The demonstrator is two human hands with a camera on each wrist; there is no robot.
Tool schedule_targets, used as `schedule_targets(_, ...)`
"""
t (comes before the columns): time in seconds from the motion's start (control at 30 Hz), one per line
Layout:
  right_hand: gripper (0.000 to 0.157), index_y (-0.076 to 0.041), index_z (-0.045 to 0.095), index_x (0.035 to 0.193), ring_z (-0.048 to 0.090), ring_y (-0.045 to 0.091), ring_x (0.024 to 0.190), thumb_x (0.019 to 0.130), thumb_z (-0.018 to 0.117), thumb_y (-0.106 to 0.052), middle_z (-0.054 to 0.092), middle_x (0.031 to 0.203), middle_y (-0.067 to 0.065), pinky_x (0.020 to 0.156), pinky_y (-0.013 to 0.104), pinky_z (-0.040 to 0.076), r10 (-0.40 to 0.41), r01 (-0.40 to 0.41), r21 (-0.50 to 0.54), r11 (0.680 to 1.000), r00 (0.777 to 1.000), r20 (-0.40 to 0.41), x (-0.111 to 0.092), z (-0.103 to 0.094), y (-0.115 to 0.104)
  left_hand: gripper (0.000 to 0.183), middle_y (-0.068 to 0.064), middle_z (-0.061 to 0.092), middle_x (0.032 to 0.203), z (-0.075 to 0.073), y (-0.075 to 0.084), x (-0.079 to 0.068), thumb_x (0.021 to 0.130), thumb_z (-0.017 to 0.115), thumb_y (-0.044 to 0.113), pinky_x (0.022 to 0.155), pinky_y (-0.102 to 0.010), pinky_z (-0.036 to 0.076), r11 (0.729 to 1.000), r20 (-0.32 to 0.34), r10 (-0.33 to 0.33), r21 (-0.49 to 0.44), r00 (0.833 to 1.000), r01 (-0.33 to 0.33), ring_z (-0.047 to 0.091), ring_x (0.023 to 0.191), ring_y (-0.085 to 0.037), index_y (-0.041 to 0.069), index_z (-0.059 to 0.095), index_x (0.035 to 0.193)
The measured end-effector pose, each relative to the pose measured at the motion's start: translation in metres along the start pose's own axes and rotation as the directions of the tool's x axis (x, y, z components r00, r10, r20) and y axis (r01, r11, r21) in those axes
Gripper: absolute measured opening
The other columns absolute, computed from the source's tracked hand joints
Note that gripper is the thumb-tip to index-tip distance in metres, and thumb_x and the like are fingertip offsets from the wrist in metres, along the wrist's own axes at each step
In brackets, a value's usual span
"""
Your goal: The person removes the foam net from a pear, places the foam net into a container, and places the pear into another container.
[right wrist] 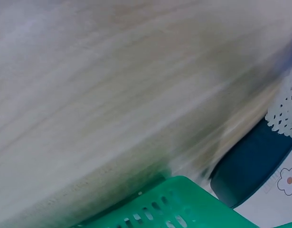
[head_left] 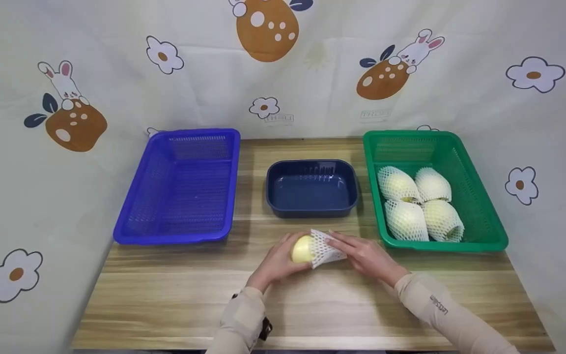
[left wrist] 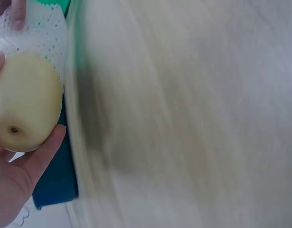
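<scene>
Above the front half of the wooden table, my left hand [head_left: 277, 261] grips a smooth, pale yellow pear [head_left: 302, 250]. Its bare end with a small dark dimple shows in the left wrist view, where fingers and thumb curve round the pear [left wrist: 29, 102]. The other end sits inside a white foam net sleeve [head_left: 323, 249]. My right hand [head_left: 369, 256] holds the sleeve at its far right part, fingers on top; the thumb is hidden. In the right wrist view only an edge of the foam net sleeve [right wrist: 284, 111] shows, without the hand.
A dark blue basin [head_left: 312, 214] stands just behind the hands. At the left is a blue perforated basket [head_left: 236, 187]. The green basket [head_left: 482, 196] at the right holds several net-wrapped fruits [head_left: 406, 221]. A patterned curtain [head_left: 204, 88] hangs behind the table [head_left: 322, 314].
</scene>
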State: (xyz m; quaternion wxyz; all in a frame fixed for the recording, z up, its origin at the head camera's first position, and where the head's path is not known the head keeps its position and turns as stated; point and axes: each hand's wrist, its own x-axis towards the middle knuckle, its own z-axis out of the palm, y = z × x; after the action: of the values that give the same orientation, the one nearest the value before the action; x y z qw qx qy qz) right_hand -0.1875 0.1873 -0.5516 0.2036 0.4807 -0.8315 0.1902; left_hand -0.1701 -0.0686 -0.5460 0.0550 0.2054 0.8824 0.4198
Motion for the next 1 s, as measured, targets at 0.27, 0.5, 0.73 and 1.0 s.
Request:
schedule_targets(0.27, 0.044, -0.015, 0.058, 0.114, 0.060, 0.022, 0.082, 0.073, 0.052, -0.001, 0.053, 0.120, 0.005, 0.054, 0.032, 0.049, -0.008, 0.008, 0.001, 1.000, 0.997, -0.079, 0.020, -0.006, 0.002, 0.072, -0.006, 0.048, 0.119, -0.034, 0.001, -0.009, 0.066, 0.073, 0.037, 0.080, -0.039, 0.042, 1.000, -0.112, 0.005, 0.014, 0.994, -0.004, 0.050, 0.100, -0.023, 0.014, 0.044, 0.128)
schedule_targets(0.5, 0.035, -0.011, 0.061, 0.104, 0.060, 0.020, 0.086, 0.073, 0.051, 0.000, 0.056, 0.113, 0.004, 0.056, 0.032, 0.049, -0.021, 0.015, -0.044, 0.999, 0.989, -0.145, 0.044, -0.017, 0.009, 0.071, -0.010, 0.049, 0.118, -0.071, 0.007, -0.015, 0.066, 0.074, 0.035, 0.080, -0.045, 0.041, 1.000, -0.213, 0.002, 0.028, 0.977, 0.004, 0.048, 0.103, -0.028, 0.016, 0.044, 0.128)
schedule_targets(0.73, 0.041, -0.010, 0.060, 0.114, 0.053, 0.023, 0.102, 0.076, 0.049, 0.001, 0.053, 0.120, 0.009, 0.066, 0.037, 0.049, 0.021, -0.045, -0.136, 0.990, 0.985, -0.173, 0.066, -0.030, 0.019, 0.072, -0.010, 0.051, 0.111, -0.108, 0.004, -0.021, 0.064, 0.077, 0.031, 0.075, -0.044, 0.043, 0.995, -0.340, 0.007, 0.096, 0.941, 0.027, 0.052, 0.094, -0.027, 0.012, 0.046, 0.126)
schedule_targets(1.0, 0.050, -0.010, 0.054, 0.122, 0.045, 0.026, 0.113, 0.073, 0.055, 0.004, 0.048, 0.125, 0.011, 0.073, 0.041, 0.047, 0.126, -0.157, -0.245, 0.957, 0.982, -0.139, 0.086, -0.033, 0.032, 0.075, -0.014, 0.050, 0.112, -0.141, -0.013, -0.026, 0.064, 0.077, 0.029, 0.073, -0.046, 0.041, 0.984, -0.443, -0.075, 0.113, 0.893, 0.139, 0.052, 0.092, -0.030, 0.009, 0.045, 0.128)
